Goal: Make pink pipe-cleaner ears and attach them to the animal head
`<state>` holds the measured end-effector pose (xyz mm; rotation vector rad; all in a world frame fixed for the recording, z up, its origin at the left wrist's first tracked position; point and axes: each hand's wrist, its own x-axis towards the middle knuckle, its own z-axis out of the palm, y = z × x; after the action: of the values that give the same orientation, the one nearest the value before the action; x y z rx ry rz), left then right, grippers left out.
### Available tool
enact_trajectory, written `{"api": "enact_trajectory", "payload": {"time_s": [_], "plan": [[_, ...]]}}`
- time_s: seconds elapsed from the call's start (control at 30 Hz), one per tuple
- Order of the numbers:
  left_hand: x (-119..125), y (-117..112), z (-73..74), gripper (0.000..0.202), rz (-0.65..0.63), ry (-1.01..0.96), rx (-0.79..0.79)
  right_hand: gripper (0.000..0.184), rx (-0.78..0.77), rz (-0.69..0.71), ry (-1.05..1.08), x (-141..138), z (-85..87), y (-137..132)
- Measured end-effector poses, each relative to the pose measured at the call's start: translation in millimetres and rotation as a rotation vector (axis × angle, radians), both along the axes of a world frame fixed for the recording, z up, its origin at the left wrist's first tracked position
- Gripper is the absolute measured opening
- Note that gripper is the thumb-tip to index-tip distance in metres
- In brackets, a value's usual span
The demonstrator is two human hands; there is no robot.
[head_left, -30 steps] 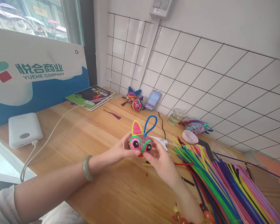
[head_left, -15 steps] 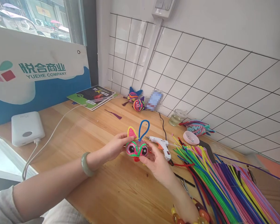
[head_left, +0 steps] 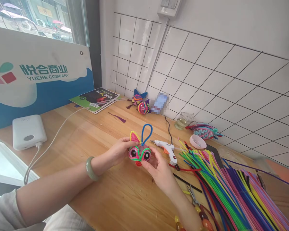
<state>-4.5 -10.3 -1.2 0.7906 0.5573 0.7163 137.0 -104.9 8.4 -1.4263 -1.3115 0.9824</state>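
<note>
Cupping owl-like figure (head_left: pixel 140 153), hands (head_left: pixel 120 151) (head_left: pixel 161 169) half-curled

The surface (head_left: pixel 106 192) is smooth wood with a soft sheen. The toy (head_left: pixel 140 153) looks fuzzy and matt, its loop (head_left: pixel 147 125) of the same velvety chenille as the stems (head_left: pixel 221 179). Hard, smooth plastic makes up the glue gun (head_left: pixel 170 150), with a metal nozzle (head_left: pixel 152 141), and the white power bank (head_left: pixel 27 131). The jar (head_left: pixel 183 121) is clear and glossy, the bangle (head_left: pixel 89 168) polished like stone, the beads (head_left: pixel 207 224) shiny, the sleeve (head_left: pixel 4 207) matt woven cloth, the book (head_left: pixel 101 96) smooth paper, the tassel (head_left: pixel 120 118) thready
</note>
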Motion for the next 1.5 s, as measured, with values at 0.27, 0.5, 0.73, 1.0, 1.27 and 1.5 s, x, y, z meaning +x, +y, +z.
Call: {"api": "enact_trajectory", "payload": {"time_s": [0.27,0.5,0.73,1.0,1.27,1.5], "plan": [[0,0,-1.5,0.014,-0.014,-0.019,0.025,0.046,0.004,0.002,0.010,2,-1.6,2],[0,0,0.8,0.019,0.015,-0.021,0.033,0.043,0.011,0.033,0.052,2,7.2,3],[0,-1,-2.5,0.023,0.051,0.037,0.096,0.042,0.031,0.036,0.088,0,9.0,2],[-1,-1,1.4,0.024,0.014,0.033,0.119,0.045,0.031,0.028,0.072,1,7.8,2],[0,-4,8.8,0.030,-0.060,-0.044,0.162,0.045,0.011,0.015,0.024,2,10.2,2],[-3,-2,8.8,0.034,-0.127,0.033,0.202,0.049,0.031,-0.021,-0.083,4,8.6,1]]}}
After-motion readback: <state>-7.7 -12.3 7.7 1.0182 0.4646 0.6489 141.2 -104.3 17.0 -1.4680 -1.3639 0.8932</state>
